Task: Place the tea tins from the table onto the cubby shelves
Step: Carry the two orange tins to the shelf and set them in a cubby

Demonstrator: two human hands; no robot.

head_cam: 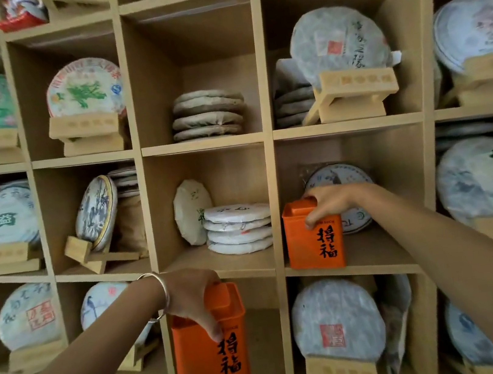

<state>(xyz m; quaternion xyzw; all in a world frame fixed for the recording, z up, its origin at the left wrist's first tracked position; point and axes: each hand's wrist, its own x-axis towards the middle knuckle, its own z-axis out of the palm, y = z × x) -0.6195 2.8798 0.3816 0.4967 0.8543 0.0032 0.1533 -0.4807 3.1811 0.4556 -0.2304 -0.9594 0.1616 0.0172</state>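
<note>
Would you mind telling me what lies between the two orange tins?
In the head view, only the shelf's wooden divider lies between the left tin and the right tin; no other object.

Right hand (330, 203) gripping an orange tin (313, 236) by its top, on a cubby shelf (373, 252) (upright, by a round tea cake (341, 177)). Left hand (193, 297) holding another orange tin (210, 349) lower down.

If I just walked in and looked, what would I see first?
Two bright orange tea tins with black writing jump out. The right hand grips one orange tin by its top at the front of a middle cubby, in front of a round wrapped tea cake. The left hand, with a silver bracelet on its wrist, holds the other orange tin lower down. All around, the wooden cubby shelves hold round tea cakes.
</note>
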